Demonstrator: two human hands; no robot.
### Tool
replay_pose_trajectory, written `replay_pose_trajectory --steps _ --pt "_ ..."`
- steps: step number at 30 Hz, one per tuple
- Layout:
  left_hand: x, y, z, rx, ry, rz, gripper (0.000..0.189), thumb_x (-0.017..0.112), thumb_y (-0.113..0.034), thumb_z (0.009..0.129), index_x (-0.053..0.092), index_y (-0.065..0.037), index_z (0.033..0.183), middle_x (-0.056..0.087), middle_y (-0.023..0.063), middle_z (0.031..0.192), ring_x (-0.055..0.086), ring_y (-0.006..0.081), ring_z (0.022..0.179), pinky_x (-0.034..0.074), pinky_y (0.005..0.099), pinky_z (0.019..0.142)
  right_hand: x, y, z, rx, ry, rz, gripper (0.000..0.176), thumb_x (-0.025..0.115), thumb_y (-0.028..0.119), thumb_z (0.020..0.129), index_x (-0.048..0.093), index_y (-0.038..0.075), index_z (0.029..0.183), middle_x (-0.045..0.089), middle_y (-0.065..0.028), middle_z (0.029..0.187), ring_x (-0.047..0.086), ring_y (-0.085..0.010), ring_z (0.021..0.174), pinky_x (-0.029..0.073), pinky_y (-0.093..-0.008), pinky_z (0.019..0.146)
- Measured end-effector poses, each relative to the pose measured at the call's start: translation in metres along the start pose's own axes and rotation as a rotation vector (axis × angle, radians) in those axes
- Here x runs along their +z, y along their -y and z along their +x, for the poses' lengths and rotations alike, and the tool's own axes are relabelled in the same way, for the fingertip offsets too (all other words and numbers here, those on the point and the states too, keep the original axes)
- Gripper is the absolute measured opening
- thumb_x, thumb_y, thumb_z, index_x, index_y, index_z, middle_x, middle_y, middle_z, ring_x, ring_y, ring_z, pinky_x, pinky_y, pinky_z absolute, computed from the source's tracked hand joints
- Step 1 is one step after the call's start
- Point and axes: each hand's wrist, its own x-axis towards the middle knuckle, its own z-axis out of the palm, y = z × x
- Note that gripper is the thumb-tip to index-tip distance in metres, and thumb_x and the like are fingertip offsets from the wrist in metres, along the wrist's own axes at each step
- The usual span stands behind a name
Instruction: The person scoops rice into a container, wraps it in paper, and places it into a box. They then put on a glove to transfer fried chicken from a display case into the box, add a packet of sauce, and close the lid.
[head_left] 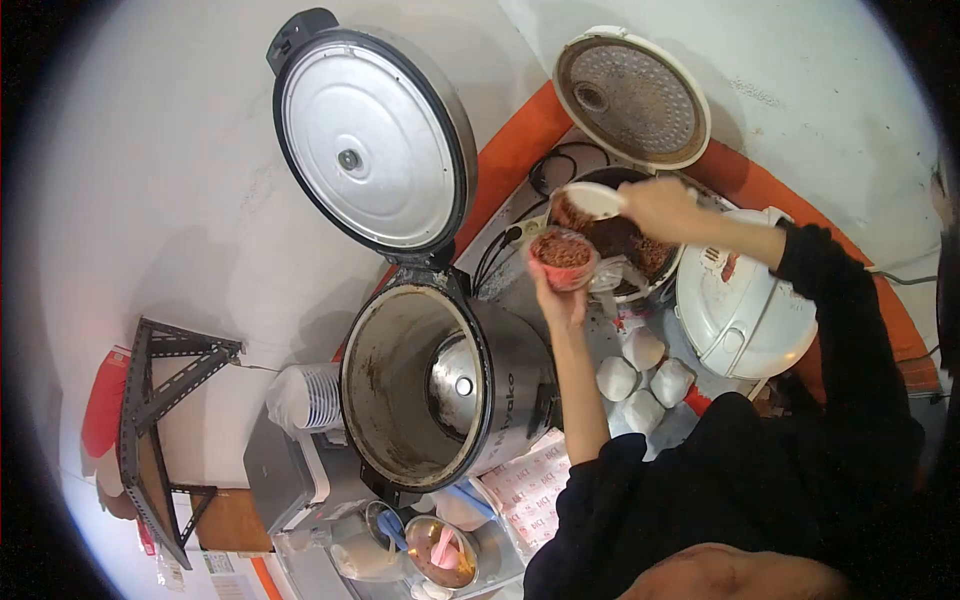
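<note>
My left hand [567, 306] is closed around a small red bowl [566, 277] heaped with reddish-brown grainy food like cooked rice. Closed on the handle of a white rice paddle [594, 201], my right hand [655, 209] is just above and to the right of the bowl. The paddle's blade overlaps an open rice cooker [672, 281], which has more of the brown food [655, 257] inside. Its round lid [634, 98] stands raised behind it. A clear plastic lid or cup [617, 276] shows beside the bowl.
A large steel rice cooker [520, 350] stands open at left, its lid [362, 150] up. At right is a closed white cooker [745, 310]. Several white wrapped bundles [643, 411] sit near my body. Stacked bowls [312, 396] and a metal pot [441, 572] with a pink utensil are lower left.
</note>
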Motion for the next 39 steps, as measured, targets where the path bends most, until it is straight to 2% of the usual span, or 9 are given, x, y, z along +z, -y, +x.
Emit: replay_pose_trajectory --steps 7,12,15,22,24,31,33,37,39 --pt "0.018 0.034 0.009 -0.065 0.116 -0.213 0.045 0.039 -0.041 0.085 0.041 -0.005 0.111 0.051 0.0109 0.105 0.05 0.0242 0.097 0.041 0.0383 0.084 0.011 0.038 -0.082 -0.204 -0.262 -0.057 0.024 0.048 0.008 0.07 0.048 -0.002 0.091 0.051 -0.012 0.077 0.057 -0.0231 0.067 0.046 -0.0336 0.053" --pt "0.025 0.024 0.004 -0.102 0.047 -0.159 0.05 0.039 -0.044 0.084 0.036 -0.007 0.118 0.042 0.0123 0.117 0.043 0.0276 0.106 0.04 0.0401 0.086 -0.02 -0.003 -0.07 -0.039 -0.162 0.11 0.019 0.047 0.019 0.076 0.053 0.0 0.079 0.054 -0.0158 0.065 0.056 -0.03 0.063 0.044 -0.0382 0.056" --pt "0.027 0.031 0.004 -0.175 0.15 -0.117 0.052 0.04 -0.044 0.083 0.035 -0.008 0.12 0.042 0.0114 0.117 0.043 0.0268 0.105 0.04 0.0396 0.085 -0.006 -0.006 -0.057 0.191 -0.185 0.617 0.033 0.039 0.028 0.083 0.052 0.0 0.075 0.054 -0.0216 0.064 0.054 -0.0373 0.066 0.042 -0.0435 0.062" --pt "0.029 0.027 -0.002 -0.125 0.125 -0.115 0.05 0.037 -0.047 0.083 0.038 -0.008 0.115 0.045 0.0112 0.113 0.044 0.0275 0.105 0.038 0.042 0.087 -0.023 -0.002 -0.059 -0.031 0.191 0.485 0.044 0.032 0.033 0.087 0.055 -0.002 0.073 0.055 -0.0244 0.071 0.054 -0.0404 0.07 0.04 -0.046 0.067" --pt "0.014 0.033 -0.002 -0.064 0.065 -0.157 0.051 0.037 -0.047 0.083 0.037 -0.007 0.116 0.044 0.0119 0.114 0.043 0.0285 0.105 0.037 0.0431 0.088 -0.036 -0.024 -0.047 0.044 0.525 0.452 0.043 0.035 0.033 0.086 0.057 -0.001 0.073 0.055 -0.0219 0.063 0.056 -0.0372 0.066 0.042 -0.0433 0.065" --pt "0.038 0.022 -0.038 0.072 -0.015 -0.266 0.055 0.037 -0.048 0.083 0.034 -0.006 0.119 0.039 0.0141 0.119 0.04 0.0297 0.109 0.035 0.0434 0.091 -0.018 -0.024 -0.03 -0.061 0.13 -0.13 0.038 0.043 0.034 0.082 0.055 0.0 0.094 0.056 -0.0155 0.091 0.054 -0.0323 0.078 0.042 -0.0377 0.072" --pt "0.055 0.017 -0.058 0.107 -0.047 -0.289 0.057 0.037 -0.05 0.083 0.033 -0.006 0.12 0.04 0.0131 0.119 0.04 0.0284 0.109 0.035 0.0413 0.092 -0.012 -0.01 -0.037 -0.377 0.001 0.342 0.044 0.049 0.03 0.079 0.046 0.0 0.112 0.048 -0.0164 0.11 0.051 -0.0298 0.09 0.04 -0.0356 0.08" --pt "0.095 0.009 -0.107 0.144 -0.182 -0.164 0.064 0.031 -0.058 0.08 0.032 -0.009 0.122 0.039 0.0104 0.121 0.04 0.026 0.11 0.034 0.0391 0.092 -0.014 0.028 -0.082 -0.684 0.007 0.78 0.051 0.053 0.026 0.078 0.039 0.001 0.12 0.046 -0.0155 0.114 0.049 -0.0261 0.098 0.038 -0.0354 0.084" --pt "0.102 0.008 -0.134 0.135 -0.16 -0.098 0.07 0.03 -0.062 0.077 0.027 -0.011 0.125 0.035 0.0097 0.125 0.039 0.0258 0.111 0.033 0.0394 0.093 -0.018 0.037 -0.122 -0.152 0.288 1.354 0.054 0.052 0.024 0.078 0.033 0.003 0.124 0.041 -0.0125 0.121 0.045 -0.0235 0.105 0.038 -0.0333 0.086"
